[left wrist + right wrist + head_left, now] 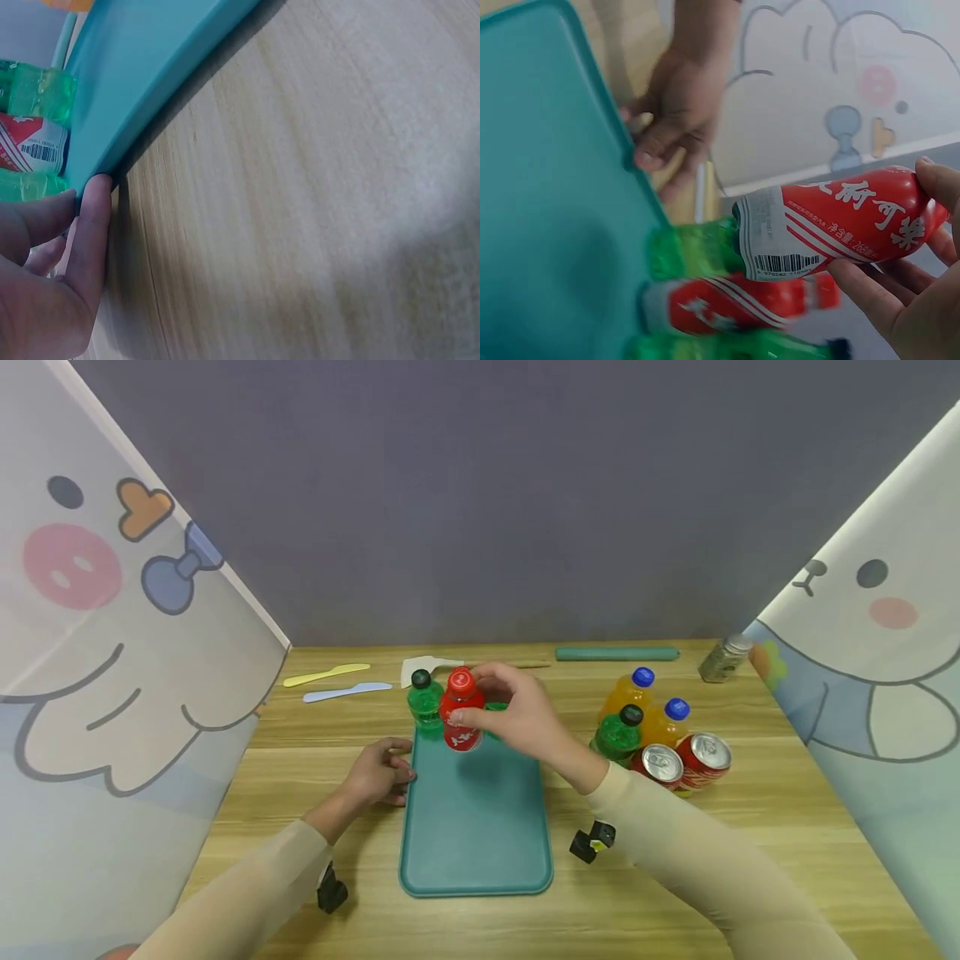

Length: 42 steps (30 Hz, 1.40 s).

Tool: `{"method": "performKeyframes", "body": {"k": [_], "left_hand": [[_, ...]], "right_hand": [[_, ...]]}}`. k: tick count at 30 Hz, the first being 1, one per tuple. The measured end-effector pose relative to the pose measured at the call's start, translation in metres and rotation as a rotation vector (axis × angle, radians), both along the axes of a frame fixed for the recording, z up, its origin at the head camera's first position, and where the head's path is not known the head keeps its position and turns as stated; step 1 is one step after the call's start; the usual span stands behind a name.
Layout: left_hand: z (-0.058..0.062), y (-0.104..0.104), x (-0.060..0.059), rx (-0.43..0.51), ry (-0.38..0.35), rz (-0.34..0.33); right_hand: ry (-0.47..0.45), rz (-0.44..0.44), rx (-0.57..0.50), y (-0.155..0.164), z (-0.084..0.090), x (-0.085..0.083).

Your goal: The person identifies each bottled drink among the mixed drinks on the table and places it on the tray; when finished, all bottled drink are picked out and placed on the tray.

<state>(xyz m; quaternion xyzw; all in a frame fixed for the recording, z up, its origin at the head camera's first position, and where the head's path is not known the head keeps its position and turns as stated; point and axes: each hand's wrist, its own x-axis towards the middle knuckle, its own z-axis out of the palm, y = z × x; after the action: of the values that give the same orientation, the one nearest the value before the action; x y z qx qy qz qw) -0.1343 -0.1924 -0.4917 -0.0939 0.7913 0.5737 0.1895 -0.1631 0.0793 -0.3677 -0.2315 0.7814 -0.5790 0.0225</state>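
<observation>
My right hand [517,714] grips a red cola bottle [462,740] by its upper part, raised above the far end of a teal tray [476,835]. In the right wrist view that bottle [840,225] is tilted, its base toward the tray. Another red cola bottle [727,304] stands between two green soda bottles [694,251] at the tray's far end. The head view shows one green bottle [425,703] plainly; the other is partly behind my right hand. At the tray's left rim, my left hand [381,772] pinches the edge between thumb and finger [94,217].
To the right stand orange-drink bottles [623,693], a green bottle [618,737] and two red cans [705,760]. Along the back lie a yellow knife [326,675], a blue knife [348,692], a spatula [427,667] and a green rod [617,653]. A lidded jar [724,660] is at back right.
</observation>
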Motion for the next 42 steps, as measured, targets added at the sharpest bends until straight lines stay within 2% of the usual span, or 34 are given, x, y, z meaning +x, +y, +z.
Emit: {"method": "performKeyframes", "body": {"k": [10,17,27,34,42], "left_hand": [[-0.001,0.003,-0.003,-0.010,-0.014,0.009],[0.002,0.004,-0.002,-0.033,-0.014,0.005],[0.004,0.004,-0.001,-0.030,-0.014,0.007],[0.006,0.002,0.003,-0.043,0.003,-0.015],[0.007,0.002,0.008,-0.039,-0.010,-0.006]], "right_hand": [[-0.043,-0.008,0.053,-0.032,-0.043,0.001],[-0.075,-0.015,0.057,-0.045,-0.062,0.001],[-0.062,-0.033,0.066,-0.059,-0.076,-0.001],[-0.059,-0.038,0.079,-0.065,-0.078,0.000],[-0.037,-0.050,0.129,-0.066,-0.078,0.001]]}}
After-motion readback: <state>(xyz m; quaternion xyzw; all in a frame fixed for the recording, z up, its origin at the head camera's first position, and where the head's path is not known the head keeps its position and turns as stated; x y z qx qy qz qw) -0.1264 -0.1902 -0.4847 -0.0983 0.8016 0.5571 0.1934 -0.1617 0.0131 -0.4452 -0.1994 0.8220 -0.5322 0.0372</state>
